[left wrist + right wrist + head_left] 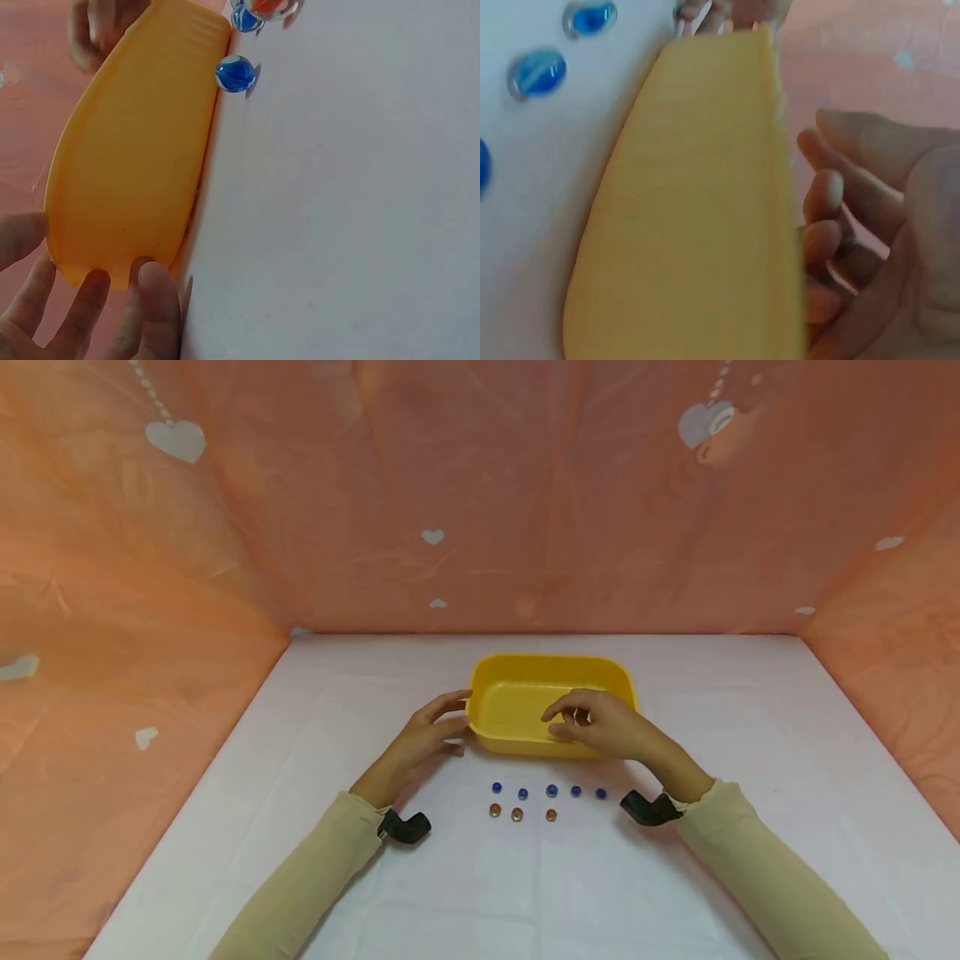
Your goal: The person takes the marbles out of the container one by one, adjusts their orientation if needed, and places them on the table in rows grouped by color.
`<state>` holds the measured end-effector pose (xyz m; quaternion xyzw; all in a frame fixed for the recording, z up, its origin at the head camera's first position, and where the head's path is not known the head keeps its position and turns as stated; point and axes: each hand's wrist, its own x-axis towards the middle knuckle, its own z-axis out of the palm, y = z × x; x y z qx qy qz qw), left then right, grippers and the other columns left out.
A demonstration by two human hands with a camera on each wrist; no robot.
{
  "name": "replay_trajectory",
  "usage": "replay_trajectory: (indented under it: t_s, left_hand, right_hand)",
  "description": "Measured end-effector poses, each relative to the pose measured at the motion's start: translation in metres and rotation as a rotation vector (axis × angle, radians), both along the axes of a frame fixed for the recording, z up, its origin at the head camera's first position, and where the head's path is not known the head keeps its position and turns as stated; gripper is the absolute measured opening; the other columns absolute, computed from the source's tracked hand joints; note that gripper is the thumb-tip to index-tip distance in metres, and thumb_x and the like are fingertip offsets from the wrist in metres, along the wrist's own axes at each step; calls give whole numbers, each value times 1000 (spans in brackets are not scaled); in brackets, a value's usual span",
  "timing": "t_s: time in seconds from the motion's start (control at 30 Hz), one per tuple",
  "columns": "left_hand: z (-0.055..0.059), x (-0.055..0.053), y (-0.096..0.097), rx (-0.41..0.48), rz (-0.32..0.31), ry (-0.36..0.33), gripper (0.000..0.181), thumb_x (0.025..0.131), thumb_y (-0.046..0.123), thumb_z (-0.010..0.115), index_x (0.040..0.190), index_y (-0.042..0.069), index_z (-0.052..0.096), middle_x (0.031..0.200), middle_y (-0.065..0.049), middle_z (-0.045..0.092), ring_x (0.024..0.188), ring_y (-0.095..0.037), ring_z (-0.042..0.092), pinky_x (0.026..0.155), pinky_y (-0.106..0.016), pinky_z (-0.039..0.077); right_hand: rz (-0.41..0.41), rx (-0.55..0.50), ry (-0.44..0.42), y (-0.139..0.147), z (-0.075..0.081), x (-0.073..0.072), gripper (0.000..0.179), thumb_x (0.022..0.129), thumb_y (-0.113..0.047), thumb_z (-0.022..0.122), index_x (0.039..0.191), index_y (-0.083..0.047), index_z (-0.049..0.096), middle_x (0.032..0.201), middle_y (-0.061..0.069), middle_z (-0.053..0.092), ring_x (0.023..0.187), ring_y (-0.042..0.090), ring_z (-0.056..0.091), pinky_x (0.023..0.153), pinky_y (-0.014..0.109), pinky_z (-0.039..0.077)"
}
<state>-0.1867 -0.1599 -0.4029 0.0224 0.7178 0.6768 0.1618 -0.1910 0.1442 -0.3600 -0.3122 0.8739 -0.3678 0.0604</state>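
Observation:
A yellow plastic tub [510, 747] stands on the white-covered table. My left hand [423, 737] is at its left end, fingers spread and fingertips right at the outer wall. In the left wrist view those fingertips [94, 281] meet the wall's lower end. Above the tub's front right side hangs my right hand [607, 722], its fingers loosely bent, thumb and forefinger tips close together. Nothing shows between them in the right wrist view. Before the tub lie glass marbles: a row of several blue ones [552, 791] and, nearer me, three orange-brown ones [517, 814].
Pinkish-orange cloth [480, 568] with pale hearts walls the table at the back and both sides. Black wrist mounts [405, 827] stick out from both cuffs, low over the white cloth [465, 893].

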Motion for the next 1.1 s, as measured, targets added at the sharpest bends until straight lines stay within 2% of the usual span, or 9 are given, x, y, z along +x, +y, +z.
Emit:
replay_trajectory:
  t_s: [0.1,0.23,0.37,0.5,0.67,0.83,1.1]
  left_hand:
    - [-3,3,-1,12,16,-34,51,99,15,60,148,22,47,152,-8,40,97,-16,60,75,-26,58]
    - [-5,6,-3,37,45,-65,50,98,15,62,145,24,50,150,-5,42,99,-17,60,77,-27,58]
    - [-4,7,-5,45,46,-64,49,97,16,63,144,24,51,150,-4,41,99,-18,60,77,-27,58]
    - [-3,7,-6,55,43,-49,49,98,15,62,144,23,51,149,-4,41,98,-17,60,75,-27,58]
    - [-3,7,-5,52,49,-61,49,97,17,63,144,24,51,149,-5,41,98,-18,61,75,-27,58]
    - [-4,9,-5,57,59,-67,49,97,17,64,143,24,52,148,-5,42,98,-18,61,75,-26,58]
    - [-2,10,-8,60,61,-52,49,97,15,63,144,22,51,149,-6,41,99,-18,60,78,-27,58]
  right_hand:
    - [-20,40,-22,-4,-7,-10,20,90,-19,74,108,-10,75,84,-1,60,76,15,50,67,24,44]
    - [60,123,-57,-11,-13,-20,18,90,-19,73,108,-13,75,85,-2,62,78,14,52,70,25,46]
    - [116,183,-90,-21,-14,-26,16,92,-17,71,108,-16,76,84,-3,61,81,14,53,74,26,47]
    - [118,219,-127,-30,-15,-31,17,94,-11,68,107,-18,77,84,-3,61,82,15,53,76,28,45]
    - [120,252,-180,-40,-19,-35,22,95,-7,64,107,-20,77,92,-2,66,87,16,54,81,28,46]
    - [136,257,-178,-47,-23,-36,24,96,-8,63,109,-22,77,99,-4,69,92,17,55,89,30,50]
    - [226,251,-114,-63,-22,-41,30,95,-4,61,117,-19,75,92,-3,65,91,15,55,86,27,47]
